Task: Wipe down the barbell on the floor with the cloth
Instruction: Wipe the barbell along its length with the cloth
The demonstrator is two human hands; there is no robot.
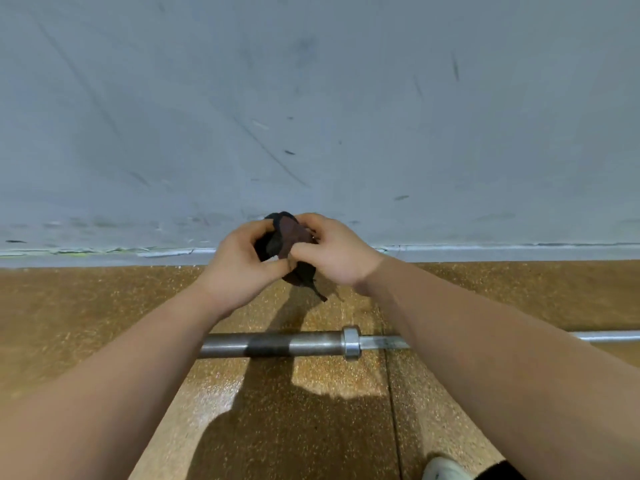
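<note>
A steel barbell point(277, 344) lies across the brown speckled floor, its thick sleeve on the left, a collar in the middle and the thinner shaft running off to the right behind my right forearm. Above it, in the air, I hold a dark brown-and-black cloth point(284, 239) bunched between both hands. My left hand point(239, 265) grips its left side and my right hand point(332, 251) pinches its right side. A corner of the cloth dangles below my hands. The cloth is well above the barbell, not touching it.
A scuffed grey wall point(311, 98) rises just beyond the barbell, with a pale baseboard point(104, 252) along the floor. A white shoe point(445, 469) shows at the bottom right. A floor seam point(393, 410) runs toward me.
</note>
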